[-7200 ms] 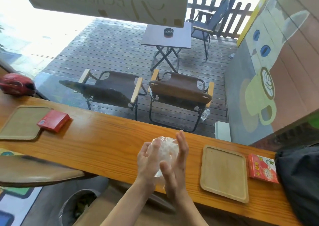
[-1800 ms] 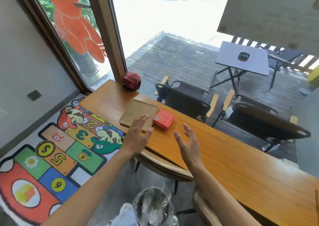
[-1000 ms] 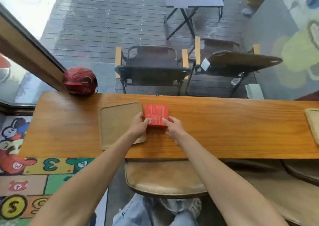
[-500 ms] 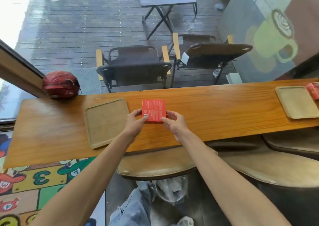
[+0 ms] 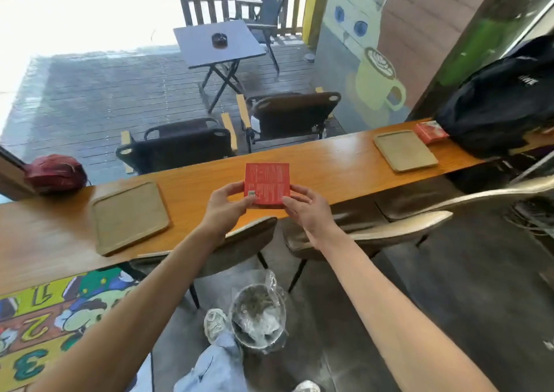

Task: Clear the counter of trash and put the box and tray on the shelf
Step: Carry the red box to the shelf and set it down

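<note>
I see a tray (image 5: 129, 216) left on the table (image 5: 329, 164), both hands (image 5: 266, 201) now pinching the lifted red box (image 5: 267, 183).

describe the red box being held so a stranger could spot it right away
Find the long wooden counter under the window. Over its middle, the left hand and right hand pinch a red box by its lower corners. Unlike the second red box lying beside the far tray, it is lifted, barcode showing.

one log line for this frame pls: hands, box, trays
left hand: grips red box | right hand: grips same box | box: lifted off counter | near tray: on counter | far tray: on counter
</note>
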